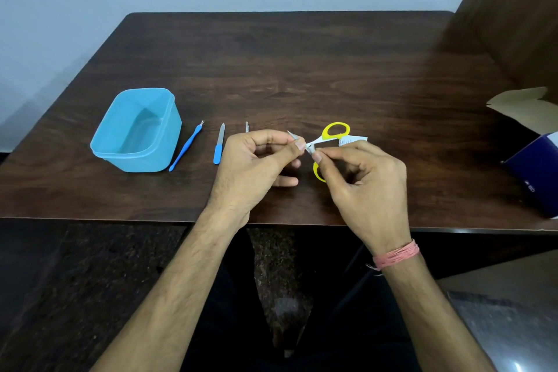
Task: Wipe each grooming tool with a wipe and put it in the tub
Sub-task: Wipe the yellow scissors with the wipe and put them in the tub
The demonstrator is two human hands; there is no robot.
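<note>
Small scissors with yellow handles are held just above the table's middle, blade tip pointing left. My left hand pinches them by the blades. My right hand pinches a small white wipe against the scissors near the pivot, and it hides the lower handle in part. An open blue tub stands at the left with nothing in it. Between the tub and my hands lie a blue cuticle pusher, a blue-handled nail file and a metal tool, mostly hidden by my left hand.
A printed white sachet shows just behind my right hand. A dark blue box and a brown cardboard flap sit at the table's right edge. The dark wooden table meets a wall at the back.
</note>
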